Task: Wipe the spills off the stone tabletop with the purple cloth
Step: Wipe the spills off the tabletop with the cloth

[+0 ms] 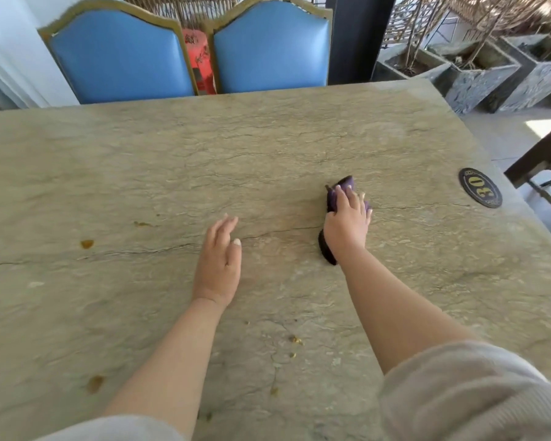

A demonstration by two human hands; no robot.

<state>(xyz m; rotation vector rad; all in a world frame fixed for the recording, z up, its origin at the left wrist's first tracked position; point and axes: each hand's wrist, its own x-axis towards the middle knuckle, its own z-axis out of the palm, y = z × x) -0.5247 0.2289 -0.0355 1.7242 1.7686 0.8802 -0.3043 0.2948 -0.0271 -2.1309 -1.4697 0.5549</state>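
The stone tabletop point(268, 148) fills most of the view. My right hand point(347, 224) lies flat on the purple cloth point(344, 183), pressing it onto the stone right of centre; the cloth shows beyond my fingertips and under my wrist. My left hand point(218, 262) hovers or rests near the middle with fingers straight, holding nothing. Brown spills sit at the left point(87, 243) and lower left point(94, 384). A thin smear point(140, 223) lies further in. Small crumbs point(296, 339) lie between my forearms.
Two blue padded chairs point(121, 55) point(271, 46) stand at the table's far edge. A round black plaque marked 30 point(480, 187) is set into the right side of the top. Stone planters point(477, 74) stand past the far right corner.
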